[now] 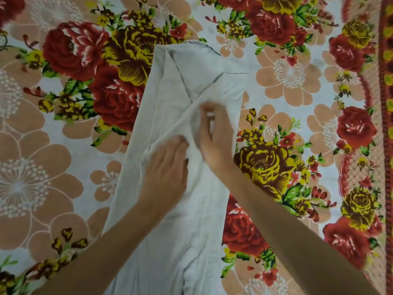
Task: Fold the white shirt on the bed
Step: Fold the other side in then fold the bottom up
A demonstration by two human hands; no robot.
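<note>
The white shirt [170,220] lies lengthwise down the middle of the bed as a long narrow strip, with its sides turned in over the middle. My left hand [168,169] rests palm down on a bunched fold near the shirt's middle, fingers together. Just right of it and a little farther up, my right hand [214,137] lies on the cloth, blurred by motion; its fingertips appear to pinch a fold of the shirt. The shirt's far end [191,58] lies flat with a diagonal crease.
The bed [63,145] is covered by a sheet printed with large red, yellow and peach flowers. A red patterned border [386,103] runs down the right edge. Both of my forearms come in from the bottom of the view.
</note>
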